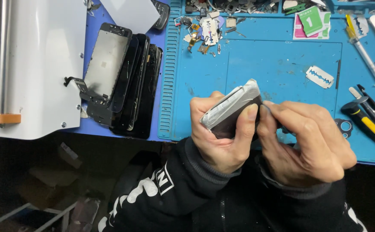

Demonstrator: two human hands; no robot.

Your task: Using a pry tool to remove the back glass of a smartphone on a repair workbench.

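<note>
phone (pixel 232 107) underside hidden (by fingers)

Mat (pixel 260 64): blue. Screens (pixel 127 81): black; phone (pixel 232 107): silver-grey edge, dark face. Screwdriver (pixel 368 124): black, yellow-striped; sleeves (pixel 166 189): black, white-lettered.

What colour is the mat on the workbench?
The mat is bright blue, seen clearly in the head view.
</note>
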